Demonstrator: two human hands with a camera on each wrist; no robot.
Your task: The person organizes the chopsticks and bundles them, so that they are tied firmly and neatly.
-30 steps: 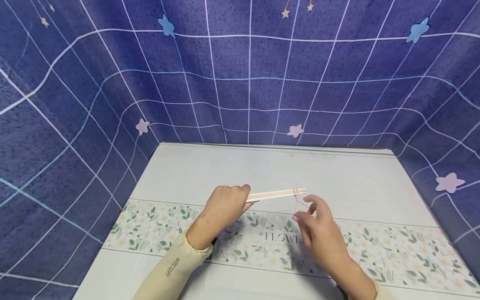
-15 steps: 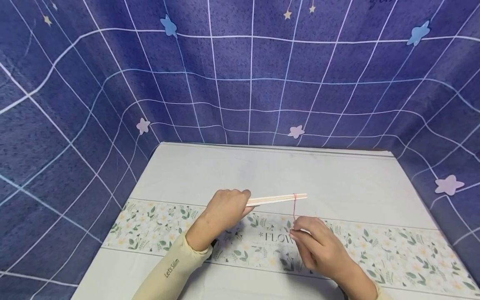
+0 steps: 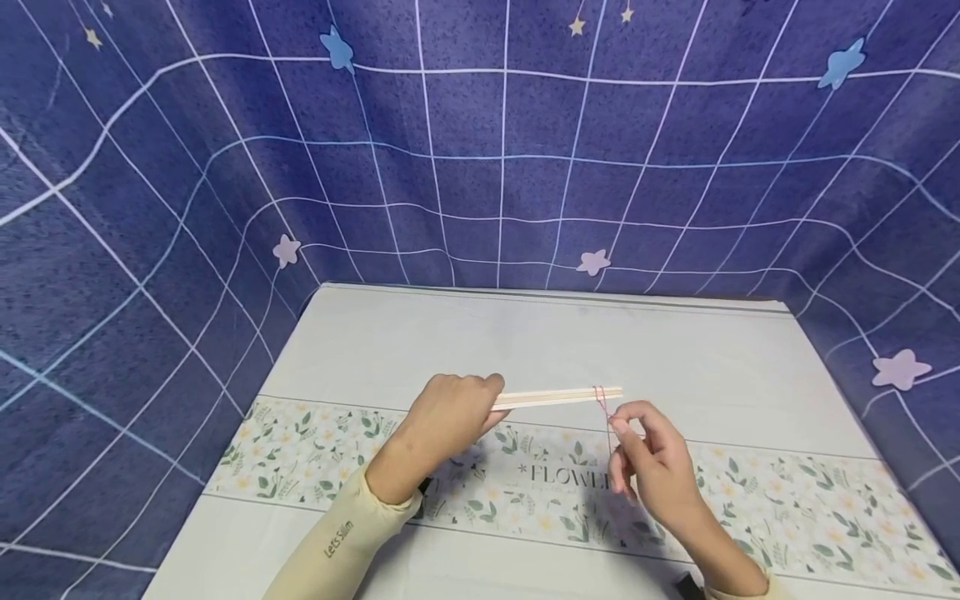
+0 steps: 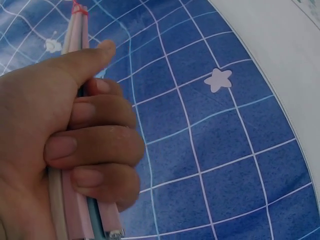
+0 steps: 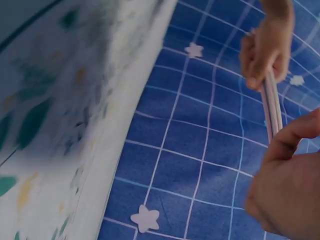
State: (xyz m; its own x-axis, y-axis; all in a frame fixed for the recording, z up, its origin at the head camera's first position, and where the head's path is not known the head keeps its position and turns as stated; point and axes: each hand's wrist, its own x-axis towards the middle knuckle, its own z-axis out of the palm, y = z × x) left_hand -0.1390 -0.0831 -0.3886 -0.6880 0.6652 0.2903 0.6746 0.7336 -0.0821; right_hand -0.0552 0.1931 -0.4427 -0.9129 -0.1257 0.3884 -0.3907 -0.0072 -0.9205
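My left hand [image 3: 450, 421] grips one end of a bundle of thin pale sticks [image 3: 551, 397], which points right above the table. In the left wrist view its fingers curl around the sticks [image 4: 75, 32], several of them side by side. A thin red string [image 3: 602, 402] loops around the bundle near its free end. Just below that end, my right hand [image 3: 660, 467] pinches the string between thumb and index finger, while a strand hangs past the other fingers. In the right wrist view the right hand [image 5: 295, 185] covers the string and the free end.
A white table [image 3: 420, 333] lies beneath both hands, with a floral band [image 3: 315, 454] running across it. Blue curtain [image 3: 465, 183] with a grid and stars closes off the back and sides. A small black object [image 3: 686, 586] shows by the right sleeve.
My right hand first drew the string down and toward me, then came up and slightly right, now pinching it closer to the sticks. The left hand keeps its grip, almost unmoved.
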